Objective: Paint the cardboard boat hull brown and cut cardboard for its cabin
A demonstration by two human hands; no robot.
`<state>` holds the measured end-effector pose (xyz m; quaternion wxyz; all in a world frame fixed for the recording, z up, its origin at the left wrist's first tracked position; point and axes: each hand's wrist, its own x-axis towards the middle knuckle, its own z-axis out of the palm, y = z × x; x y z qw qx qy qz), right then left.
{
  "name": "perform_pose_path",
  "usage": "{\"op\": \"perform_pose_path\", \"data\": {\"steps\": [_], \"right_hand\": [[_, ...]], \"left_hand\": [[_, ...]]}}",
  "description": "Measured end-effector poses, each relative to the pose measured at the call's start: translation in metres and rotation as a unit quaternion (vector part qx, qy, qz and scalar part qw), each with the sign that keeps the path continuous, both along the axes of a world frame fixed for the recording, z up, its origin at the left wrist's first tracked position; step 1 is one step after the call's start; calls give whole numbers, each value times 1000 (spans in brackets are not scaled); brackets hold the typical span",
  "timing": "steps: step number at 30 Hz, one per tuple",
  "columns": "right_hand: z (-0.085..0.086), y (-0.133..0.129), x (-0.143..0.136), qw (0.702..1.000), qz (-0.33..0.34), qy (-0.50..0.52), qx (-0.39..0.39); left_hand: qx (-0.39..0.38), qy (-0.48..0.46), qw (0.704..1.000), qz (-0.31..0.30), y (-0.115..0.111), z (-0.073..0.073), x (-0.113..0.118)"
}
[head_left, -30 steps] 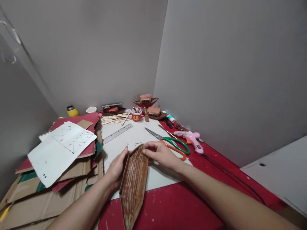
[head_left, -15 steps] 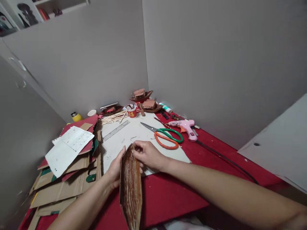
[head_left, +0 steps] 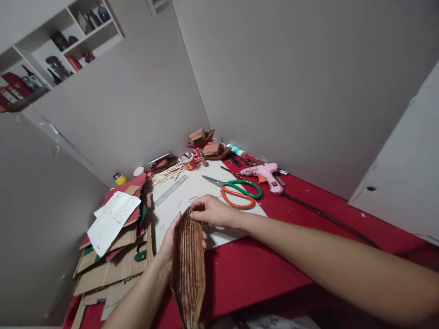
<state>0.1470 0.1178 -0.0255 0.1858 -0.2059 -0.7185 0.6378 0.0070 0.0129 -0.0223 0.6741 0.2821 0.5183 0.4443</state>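
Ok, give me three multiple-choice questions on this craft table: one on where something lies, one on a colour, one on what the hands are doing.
1. Where does the metal ruler lie?
A. on the white board, left of the scissors
B. on the cardboard pile
C. under the glue gun

2. What colour is the glue gun?
A. yellow
B. pink
C. green

3. How is the brown boat hull held?
A. lying free on the table
C. by one hand only
B. left hand on its side, right hand pinching its far tip

Answers:
1 A, the ruler rests on the white board, with the scissors to its right.
2 B, its body is pink, with a dark cord trailing off.
3 B, both hands touch the hull.
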Motion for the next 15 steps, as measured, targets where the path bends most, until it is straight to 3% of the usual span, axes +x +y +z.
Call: {"op": "perform_pose_path", "data": {"steps": [7,15], "right_hand": [[-10,-7,-3,999,-33,18,13],[-16,-17,-5,997,-63,49,3]], "left_hand": [[-25,-26,999,-16,0,-5,1],[1,-42,999,-2,-1,-14,-1]]}}
